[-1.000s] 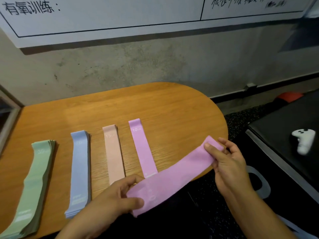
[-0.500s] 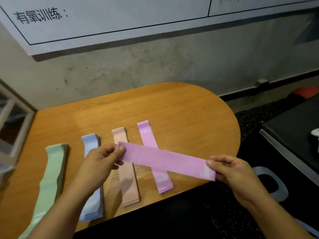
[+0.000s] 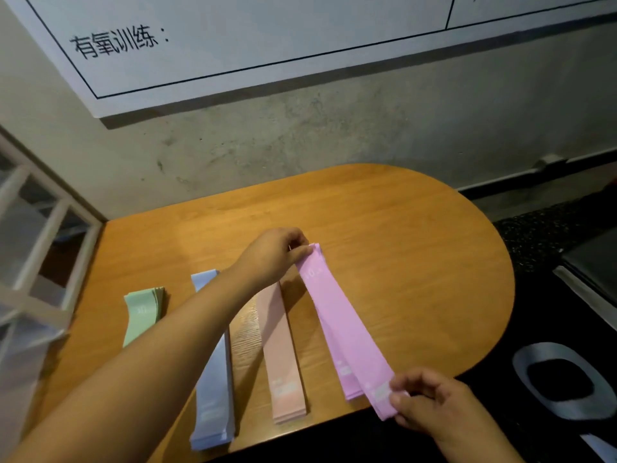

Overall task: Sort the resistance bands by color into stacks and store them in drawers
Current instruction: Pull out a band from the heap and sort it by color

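I hold a purple band (image 3: pixel 347 329) stretched lengthwise over the purple stack (image 3: pixel 349 384) on the wooden table (image 3: pixel 417 262). My left hand (image 3: pixel 273 252) pinches its far end, and my right hand (image 3: pixel 425 401) pinches its near end at the table's front edge. The held band nearly covers the stack, whose near end peeks out on its left. To the left lie a peach stack (image 3: pixel 280 355), a blue stack (image 3: pixel 213 396) partly hidden by my left forearm, and a green stack (image 3: pixel 142 312).
A white frame unit (image 3: pixel 40 262) stands against the table's left end. A whiteboard (image 3: pixel 267 38) hangs on the concrete wall behind. On the dark floor to the right lies a grey loop (image 3: pixel 561 379); a dark platform edge (image 3: pixel 587 289) sits beyond it.
The purple band swung from crosswise to lengthwise over the purple stack. My left hand carried its end to the far side; my right hand stayed near the front edge.
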